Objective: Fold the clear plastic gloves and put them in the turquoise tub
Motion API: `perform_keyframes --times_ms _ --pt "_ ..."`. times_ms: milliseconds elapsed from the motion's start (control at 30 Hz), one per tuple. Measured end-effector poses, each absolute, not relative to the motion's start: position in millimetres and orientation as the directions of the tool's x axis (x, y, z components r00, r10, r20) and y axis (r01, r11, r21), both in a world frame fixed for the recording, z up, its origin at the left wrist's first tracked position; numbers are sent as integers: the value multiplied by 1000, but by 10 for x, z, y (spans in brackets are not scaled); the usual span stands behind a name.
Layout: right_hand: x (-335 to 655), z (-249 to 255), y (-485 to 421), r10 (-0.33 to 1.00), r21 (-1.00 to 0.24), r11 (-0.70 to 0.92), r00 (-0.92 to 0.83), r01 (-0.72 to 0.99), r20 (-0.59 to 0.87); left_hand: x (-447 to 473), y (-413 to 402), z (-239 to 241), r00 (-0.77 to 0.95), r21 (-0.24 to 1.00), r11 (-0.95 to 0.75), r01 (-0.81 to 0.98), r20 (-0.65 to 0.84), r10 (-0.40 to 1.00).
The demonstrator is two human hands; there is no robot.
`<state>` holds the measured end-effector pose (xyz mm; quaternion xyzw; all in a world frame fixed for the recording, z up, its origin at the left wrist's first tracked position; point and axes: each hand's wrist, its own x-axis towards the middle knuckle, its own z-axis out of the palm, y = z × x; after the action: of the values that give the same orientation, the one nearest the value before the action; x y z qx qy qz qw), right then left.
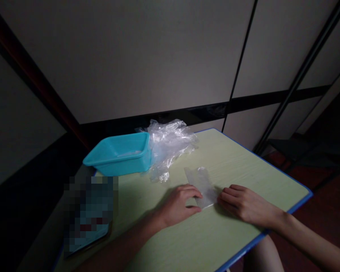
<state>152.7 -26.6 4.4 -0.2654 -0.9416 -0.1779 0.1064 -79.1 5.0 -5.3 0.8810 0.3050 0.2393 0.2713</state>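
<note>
A small, clear plastic bag (pixel 203 186) lies flat on the pale yellow-green table (pixel 243 162) in front of me. At its left edge, my left hand (pixel 183 206) is open, with the thumb and fingers apart and the fingertips close to the plastic. My right hand (pixel 240 202) rests on the table with its fingers curled, closed at the bag's lower right corner. The underside of those fingertips is hidden. Farther back sits a crumpled pile of clear plastic bags (pixel 170 145), beside a turquoise plastic basin (pixel 124 164).
At the left table edge lies a blurred-out flat object (pixel 93 215). The table has a blue rim (pixel 286 213). Behind it stand light panels (pixel 158 56) with dark strips. My knee (pixel 262 255) shows below the near edge.
</note>
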Motion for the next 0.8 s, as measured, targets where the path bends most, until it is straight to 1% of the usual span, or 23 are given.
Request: perform_keyframes --times_ms 200,300,433,567,800 --pt "1525 24 -267 451 298 794 -842 530 296 -788 49 -44 703 610 -681 405 268 659" --pt "1527 0 -251 447 284 797 -837 533 315 -788 34 -37 714 562 -718 412 291 637" --pt "1528 -36 -235 468 195 808 -806 556 363 -783 -8 -62 710 411 -784 465 356 608" --pt "1518 -41 -248 517 86 809 -774 581 364 -757 -60 -89 708 269 -826 496 425 563" --pt "1488 0 -284 575 -63 800 -733 597 363 -719 -100 -55 719 172 -840 514 448 532"
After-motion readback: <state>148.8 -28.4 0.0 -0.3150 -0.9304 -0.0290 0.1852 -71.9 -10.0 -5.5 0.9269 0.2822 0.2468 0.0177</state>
